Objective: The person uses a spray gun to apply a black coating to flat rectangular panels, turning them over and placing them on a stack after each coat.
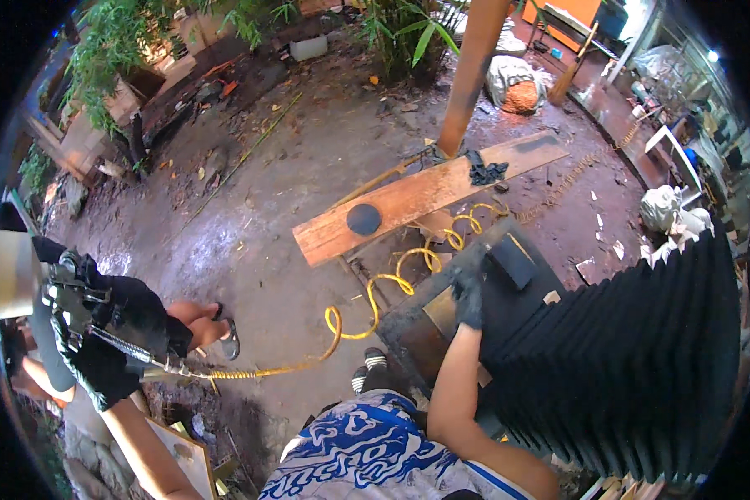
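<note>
My left hand (pixel 92 367), in a black glove, is wrapped round a spray gun (pixel 71 304) at the left. The gun carries a pale cup (pixel 10 275), and a yellow coiled air hose (pixel 342 333) runs from its fitting across to the right. My right hand (pixel 468 302), also in a black glove, is over a paint-darkened work table (pixel 417 312). Beside its fingers is a black rectangular block (pixel 511 262); the dark glove blends into the dark surface, so I cannot tell whether they touch. A tall row of black ridged pieces (pixel 617 358) stands right of my forearm.
A wooden plank (pixel 425 193) with a black disc (pixel 363 219) and a crumpled black cloth (pixel 486 171) lies ahead, next to a rusty post (pixel 472 75). Another person (pixel 142 304) in dark clothes is at the left. Debris and white sacks (pixel 662 208) lie at the right.
</note>
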`<state>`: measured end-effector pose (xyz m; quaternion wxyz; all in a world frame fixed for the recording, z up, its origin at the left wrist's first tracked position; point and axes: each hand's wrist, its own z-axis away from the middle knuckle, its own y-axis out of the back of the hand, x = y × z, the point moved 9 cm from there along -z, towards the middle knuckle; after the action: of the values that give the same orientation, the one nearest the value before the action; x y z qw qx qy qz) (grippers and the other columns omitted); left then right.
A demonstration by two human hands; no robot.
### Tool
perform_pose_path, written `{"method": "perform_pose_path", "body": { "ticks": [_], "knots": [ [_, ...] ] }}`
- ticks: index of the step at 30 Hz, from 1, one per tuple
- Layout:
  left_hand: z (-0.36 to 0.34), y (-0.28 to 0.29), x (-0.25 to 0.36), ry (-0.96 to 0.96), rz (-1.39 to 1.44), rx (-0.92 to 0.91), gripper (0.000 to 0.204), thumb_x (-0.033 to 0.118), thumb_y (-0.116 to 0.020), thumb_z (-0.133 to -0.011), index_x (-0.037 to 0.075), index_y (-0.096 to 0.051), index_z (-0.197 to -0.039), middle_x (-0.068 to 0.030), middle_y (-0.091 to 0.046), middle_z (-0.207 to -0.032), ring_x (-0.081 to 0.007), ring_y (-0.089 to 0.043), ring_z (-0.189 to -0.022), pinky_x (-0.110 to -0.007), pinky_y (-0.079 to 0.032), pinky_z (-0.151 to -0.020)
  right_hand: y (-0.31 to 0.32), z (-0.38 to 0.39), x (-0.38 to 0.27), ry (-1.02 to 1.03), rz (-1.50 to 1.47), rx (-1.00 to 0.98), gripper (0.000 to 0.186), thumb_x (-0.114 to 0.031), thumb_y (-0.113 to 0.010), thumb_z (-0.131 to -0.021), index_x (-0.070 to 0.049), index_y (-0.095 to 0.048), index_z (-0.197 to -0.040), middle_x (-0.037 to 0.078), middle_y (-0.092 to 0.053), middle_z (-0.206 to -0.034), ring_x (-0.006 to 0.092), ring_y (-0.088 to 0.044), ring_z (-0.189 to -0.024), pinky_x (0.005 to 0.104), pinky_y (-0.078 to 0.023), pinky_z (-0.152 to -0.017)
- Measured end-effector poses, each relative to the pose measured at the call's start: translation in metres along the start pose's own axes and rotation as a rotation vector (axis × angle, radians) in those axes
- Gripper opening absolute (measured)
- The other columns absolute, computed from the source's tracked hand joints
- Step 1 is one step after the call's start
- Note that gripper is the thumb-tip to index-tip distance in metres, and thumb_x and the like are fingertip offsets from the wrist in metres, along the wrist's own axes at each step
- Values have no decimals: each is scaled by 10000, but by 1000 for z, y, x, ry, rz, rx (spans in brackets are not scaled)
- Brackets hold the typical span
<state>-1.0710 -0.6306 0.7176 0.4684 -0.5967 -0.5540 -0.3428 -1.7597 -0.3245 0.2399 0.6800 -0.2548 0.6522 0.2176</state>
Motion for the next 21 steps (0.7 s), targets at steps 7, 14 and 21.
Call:
{"method": "perform_pose_path", "body": {
  "ticks": [7, 14, 21],
  "knots": [
    [60, 28, -63, 193, 129, 118, 482, 392, -470, -996, 76, -534, -1355, -128, -628, -1229, -245, -626, -1044, -383, -513, -908, 128, -176, 48, 101, -28, 599, 327, -218, -630, -906, -100, -611, -1210, 98, -637, -924, 236, -604, -781, 350, -510, -682],
    [127, 78, -37, 289, 86, 468, 503, 404, -463, -994, 79, -523, -1372, -137, -616, -1272, -258, -624, -1078, -392, -513, -913, 16, -207, 92, -39, 749, 92, 429, -206, -642, -860, -68, -587, -1262, 149, -655, -972, 288, -631, -847, 414, -501, -743],
    [140, 41, -81, 333, 77, 147, 432, 209, -620, -879, 47, -509, -1264, -61, -636, -1018, -199, -643, -849, -315, -556, -718, 45, -231, 103, 125, 1194, -51, 214, -197, -514, -943, -52, -608, -1070, 105, -618, -939, 230, -570, -851, 380, -480, -793]
  ]
}}
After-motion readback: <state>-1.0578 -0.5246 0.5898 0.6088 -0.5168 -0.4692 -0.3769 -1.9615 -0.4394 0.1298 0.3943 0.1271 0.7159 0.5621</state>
